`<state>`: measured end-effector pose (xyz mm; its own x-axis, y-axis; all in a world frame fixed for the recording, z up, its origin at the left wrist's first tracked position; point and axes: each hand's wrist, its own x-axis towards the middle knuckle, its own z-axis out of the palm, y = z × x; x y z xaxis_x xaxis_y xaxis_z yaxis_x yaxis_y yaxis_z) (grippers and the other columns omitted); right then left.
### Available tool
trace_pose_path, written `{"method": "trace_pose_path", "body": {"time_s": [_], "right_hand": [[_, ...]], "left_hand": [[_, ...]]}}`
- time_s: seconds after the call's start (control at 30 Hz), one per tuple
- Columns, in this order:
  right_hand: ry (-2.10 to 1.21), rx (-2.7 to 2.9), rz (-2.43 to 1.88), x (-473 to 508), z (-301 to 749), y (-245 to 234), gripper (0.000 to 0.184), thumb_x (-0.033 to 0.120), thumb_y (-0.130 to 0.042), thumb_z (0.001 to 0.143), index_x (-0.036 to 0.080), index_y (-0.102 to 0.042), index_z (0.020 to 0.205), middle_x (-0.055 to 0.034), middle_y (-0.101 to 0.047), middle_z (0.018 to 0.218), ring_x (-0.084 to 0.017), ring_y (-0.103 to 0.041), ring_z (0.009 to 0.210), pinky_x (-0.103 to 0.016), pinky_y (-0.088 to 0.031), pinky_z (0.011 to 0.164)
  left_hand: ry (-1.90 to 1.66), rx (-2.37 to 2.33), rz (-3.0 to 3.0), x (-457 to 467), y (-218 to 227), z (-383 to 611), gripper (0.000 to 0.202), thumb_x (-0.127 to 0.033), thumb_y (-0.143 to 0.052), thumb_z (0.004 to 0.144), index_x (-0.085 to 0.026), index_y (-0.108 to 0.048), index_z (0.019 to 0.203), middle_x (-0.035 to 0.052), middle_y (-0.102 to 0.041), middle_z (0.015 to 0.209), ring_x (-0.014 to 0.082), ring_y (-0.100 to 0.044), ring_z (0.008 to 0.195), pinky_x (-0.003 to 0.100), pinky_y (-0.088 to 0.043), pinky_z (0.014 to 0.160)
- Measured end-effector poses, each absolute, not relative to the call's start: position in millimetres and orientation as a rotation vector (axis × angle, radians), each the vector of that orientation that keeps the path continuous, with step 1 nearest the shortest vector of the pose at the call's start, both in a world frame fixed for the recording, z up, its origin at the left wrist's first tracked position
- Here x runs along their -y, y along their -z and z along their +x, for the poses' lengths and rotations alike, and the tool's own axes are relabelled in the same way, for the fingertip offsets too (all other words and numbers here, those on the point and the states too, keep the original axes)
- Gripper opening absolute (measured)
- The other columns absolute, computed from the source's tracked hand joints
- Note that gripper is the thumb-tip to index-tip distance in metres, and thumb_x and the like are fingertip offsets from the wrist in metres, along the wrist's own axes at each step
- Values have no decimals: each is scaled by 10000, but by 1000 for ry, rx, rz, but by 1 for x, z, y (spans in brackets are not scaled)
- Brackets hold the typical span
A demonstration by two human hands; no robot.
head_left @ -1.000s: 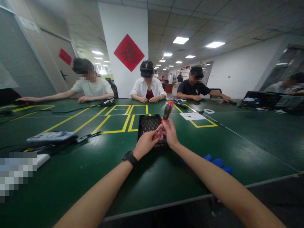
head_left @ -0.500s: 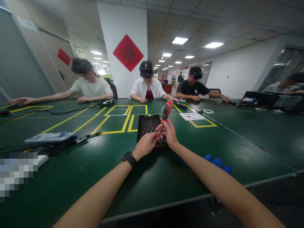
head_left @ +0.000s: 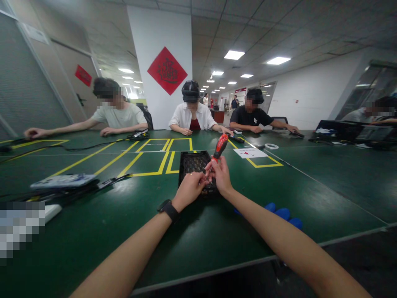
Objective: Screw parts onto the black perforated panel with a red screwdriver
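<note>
A screwdriver [head_left: 221,145] with a red and black handle stands tilted, handle up, above a black ridged tray [head_left: 183,163]. My right hand [head_left: 223,178] is closed on it below the handle, around the thin shaft. My left hand [head_left: 190,188], with a black watch on the wrist, is pinched at the lower end of the shaft. Whatever small thing those left fingers hold is hidden. Both hands hang over the near part of the tray and cover some of its inside.
Blue rounded objects [head_left: 281,214] lie beside my right forearm. To the left are a pale flat box [head_left: 63,181] and black cables [head_left: 108,182]. A white sheet [head_left: 250,153] and a white ring [head_left: 271,146] lie farther right. Several people sit across the green table [head_left: 124,223].
The screwdriver's handle has tipped a little to the right and dropped slightly. My hands stay close together over the tray. Across the table, the left person's outstretched hand has shifted slightly.
</note>
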<state>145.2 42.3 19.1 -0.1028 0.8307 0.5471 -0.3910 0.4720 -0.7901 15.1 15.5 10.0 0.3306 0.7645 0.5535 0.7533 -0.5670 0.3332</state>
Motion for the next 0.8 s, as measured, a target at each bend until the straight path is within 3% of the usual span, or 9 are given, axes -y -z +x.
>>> {"method": "trace_pose_path", "body": {"time_s": [0.37, 0.63, 0.8], "right_hand": [[-1159, 1203, -406, -48, 148, -18, 296, 401, -416, 856, 219, -432, 1088, 14, -593, 691, -92, -551, 495, -165, -398, 355], [-1098, 1255, -471, -43, 148, -23, 331, 451, -481, 822, 213, -436, 1047, 40, -578, 587, -81, -522, 390, -137, -289, 290], [-1170, 1204, -438, -38, 144, -33, 308, 440, -494, 818, 197, -493, 1008, 10, -599, 663, -80, -527, 477, -156, -340, 348]], "left_hand": [[-1064, -1407, 2561, -14, -13, 15, 182, -173, -428, 861, -183, -610, 863, 44, -635, 791, 157, -558, 750, 251, -372, 681], [-1040, -1476, 2640, -6, -18, 19, 174, -332, -486, 847, -178, -566, 859, 31, -605, 760, 161, -542, 718, 275, -361, 690], [-1032, -1545, 2871, 3, -26, 25, 237, -292, -338, 910, -159, -532, 886, 78, -608, 843, 194, -535, 813, 315, -346, 738]]}}
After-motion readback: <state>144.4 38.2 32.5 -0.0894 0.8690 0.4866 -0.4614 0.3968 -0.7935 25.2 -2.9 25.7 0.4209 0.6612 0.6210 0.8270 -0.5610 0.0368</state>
